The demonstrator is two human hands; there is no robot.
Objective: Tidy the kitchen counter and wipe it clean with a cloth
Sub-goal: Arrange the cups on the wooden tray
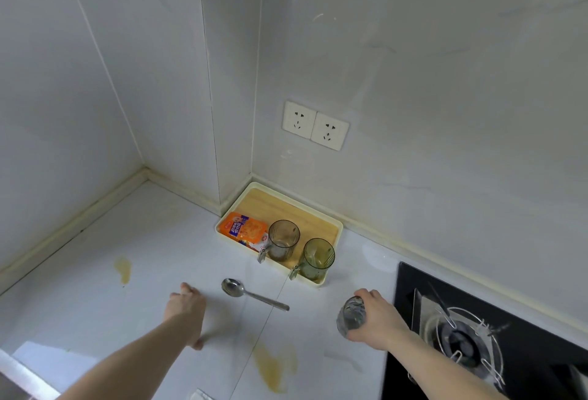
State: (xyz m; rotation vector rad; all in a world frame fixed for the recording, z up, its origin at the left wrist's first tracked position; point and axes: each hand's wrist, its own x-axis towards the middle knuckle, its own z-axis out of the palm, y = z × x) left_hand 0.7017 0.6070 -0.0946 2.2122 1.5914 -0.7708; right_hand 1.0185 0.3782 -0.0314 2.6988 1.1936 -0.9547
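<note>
Left hand: our left hand (186, 305) reached out low over the counter (165, 234), fingers relaxed and holding nothing, just left of the spoon (251, 294).
Right hand: our right hand (377, 317) gripped a clear glass (350, 317) from above, beside the stove (477, 336).
Spoon: it lay flat on the counter between our hands, bowl toward the left.
Tray: the tray (321, 282) sat in the wall corner and held an orange packet (243, 229) and two handled mugs (283, 240).
Stains: we saw one yellow stain (123, 269) at the left and a larger spill (273, 364) near the front edge.
Cloth: we could not see one.
</note>
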